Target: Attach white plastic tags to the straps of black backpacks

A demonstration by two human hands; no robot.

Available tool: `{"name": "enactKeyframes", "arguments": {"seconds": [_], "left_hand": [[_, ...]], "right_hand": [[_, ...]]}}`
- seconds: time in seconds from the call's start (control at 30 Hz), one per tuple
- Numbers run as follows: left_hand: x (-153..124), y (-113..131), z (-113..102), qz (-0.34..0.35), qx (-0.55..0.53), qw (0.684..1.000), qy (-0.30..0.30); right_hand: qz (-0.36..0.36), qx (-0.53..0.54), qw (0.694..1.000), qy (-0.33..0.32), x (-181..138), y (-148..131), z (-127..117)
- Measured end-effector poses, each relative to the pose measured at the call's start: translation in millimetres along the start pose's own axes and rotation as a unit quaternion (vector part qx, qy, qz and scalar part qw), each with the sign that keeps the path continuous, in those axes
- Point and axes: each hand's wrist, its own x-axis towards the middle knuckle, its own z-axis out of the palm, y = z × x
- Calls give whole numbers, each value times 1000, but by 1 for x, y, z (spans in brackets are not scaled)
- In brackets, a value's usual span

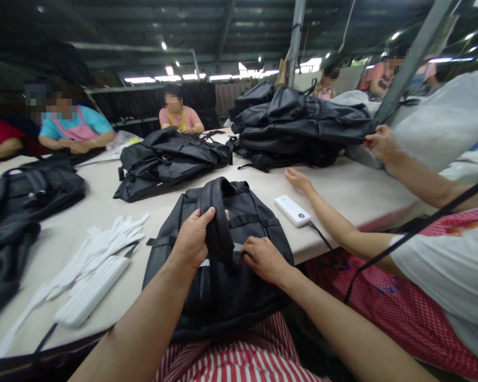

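Observation:
A black backpack [258, 281] lies in front of me, partly on the table edge and partly over my lap. My left hand [193, 236] is closed round one wide padded shoulder strap [219, 212], with the thumb on top, and lifts it off the bag. My right hand [265, 260] has its fingers bent and pinched near the lower end of that strap, against the bag. What lies between those fingertips is hidden. A small patch of white shows under the strap beside my left hand.
White strips [103, 244] and a white power bank [93, 292] lie left; another white power bank [292, 210] with a cable lies right. Black bags [171, 159] are heaped beyond, with a taller pile [298, 127] behind. A co-worker's hands [298, 180] reach in from the right.

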Motion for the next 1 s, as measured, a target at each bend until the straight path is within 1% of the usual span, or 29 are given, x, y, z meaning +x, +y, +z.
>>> {"name": "enactKeyframes", "arguments": {"seconds": [0.07, 0.13, 0.23, 0.3, 0.4, 0.47, 0.53, 0.6, 0.67, 0.73, 0.8, 0.87, 0.93, 1.0], "left_hand": [[-2, 4, -4, -10, -18, 1000, 0], [-4, 10, -9, -10, -40, 999, 7], [-7, 18, -16, -11, -55, 998, 25], [-11, 17, -19, -25, -53, 998, 29], [-23, -2, -19, -78, -35, 996, 29], [-31, -23, -20, -130, -15, 991, 22], [-37, -44, -24, -159, -7, 987, 9], [-40, -61, -28, -158, 8, 987, 2], [-40, -71, -32, -138, 34, 990, 8], [-39, -74, -33, -112, 52, 992, 18], [-39, -74, -33, -102, 49, 993, 14], [-40, -73, -31, -137, 38, 990, -1], [-39, -73, -29, -206, 26, 978, -7], [-38, -73, -28, -266, 11, 964, -3]], "right_hand": [[42, -50, 998, 23, 10, 7, 2], [64, -85, 993, 42, 19, 12, 5], [56, -98, 993, 46, 28, 15, 12], [57, -96, 993, 40, 32, 15, 14], [75, -103, 990, 64, 37, 15, 12], [76, -112, 987, 90, 41, 15, 11], [71, -101, 988, 93, 44, 15, 12], [73, -72, 992, 77, 48, 13, 16], [81, -46, 994, 64, 50, 12, 22], [90, -32, 993, 64, 51, 13, 26], [108, -19, 991, 75, 51, 16, 27], [132, -9, 987, 91, 51, 20, 26], [143, 2, 985, 100, 51, 23, 25], [134, 13, 986, 97, 51, 24, 25]]}}
